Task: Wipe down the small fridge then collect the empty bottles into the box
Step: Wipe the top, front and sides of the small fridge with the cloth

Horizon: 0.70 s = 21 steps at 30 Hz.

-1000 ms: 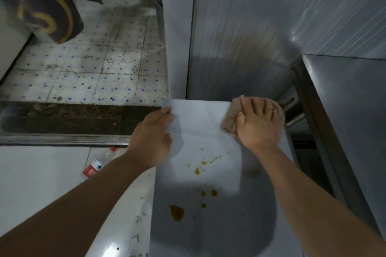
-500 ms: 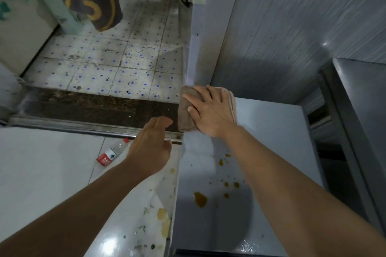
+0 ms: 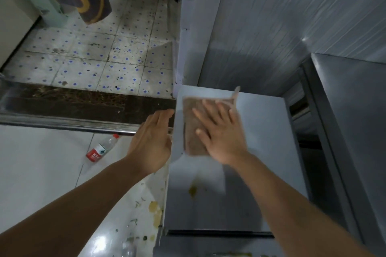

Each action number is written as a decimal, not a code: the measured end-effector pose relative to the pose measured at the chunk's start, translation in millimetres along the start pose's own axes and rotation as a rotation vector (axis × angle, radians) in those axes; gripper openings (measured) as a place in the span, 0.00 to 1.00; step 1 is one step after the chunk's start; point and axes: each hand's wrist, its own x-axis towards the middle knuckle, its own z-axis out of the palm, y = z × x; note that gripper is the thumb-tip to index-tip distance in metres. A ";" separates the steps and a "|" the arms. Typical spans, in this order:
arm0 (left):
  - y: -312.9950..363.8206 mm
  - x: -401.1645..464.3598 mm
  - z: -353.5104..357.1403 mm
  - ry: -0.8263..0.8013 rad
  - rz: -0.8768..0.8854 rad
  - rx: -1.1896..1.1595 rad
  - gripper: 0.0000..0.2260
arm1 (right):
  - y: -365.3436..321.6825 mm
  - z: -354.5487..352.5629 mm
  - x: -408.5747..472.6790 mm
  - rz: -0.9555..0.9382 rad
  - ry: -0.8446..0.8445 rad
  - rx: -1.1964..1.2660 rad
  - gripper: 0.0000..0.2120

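The right hand [image 3: 221, 137] presses a flat, nubby brown cloth [image 3: 193, 129] onto the smooth grey fridge top [image 3: 261, 131] — fingers straight. Left hand [image 3: 151, 142], relaxed, touches its edge. A clear red-labelled plastic bottle [image 3: 102, 148] lies on the glossy white floor tiles [image 3: 41, 162].

Blue-dotted tiled floor [image 3: 87, 64], grey panelled wall [image 3: 282, 27], steel counter [image 3: 355, 100]
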 end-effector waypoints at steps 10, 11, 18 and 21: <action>28.4 2.5 25.2 -0.081 0.098 0.339 0.26 | 12.0 22.9 -110.5 0.194 0.054 0.053 0.29; 33.1 5.8 26.7 -0.078 0.091 0.364 0.25 | 23.7 22.4 -113.0 0.203 0.045 0.057 0.29; 62.7 10.9 55.6 -0.064 0.119 0.317 0.23 | 111.5 10.6 -47.2 0.438 0.025 0.027 0.29; 65.3 4.8 57.7 -0.068 0.123 0.354 0.23 | 97.1 15.7 -72.8 0.484 0.029 0.089 0.29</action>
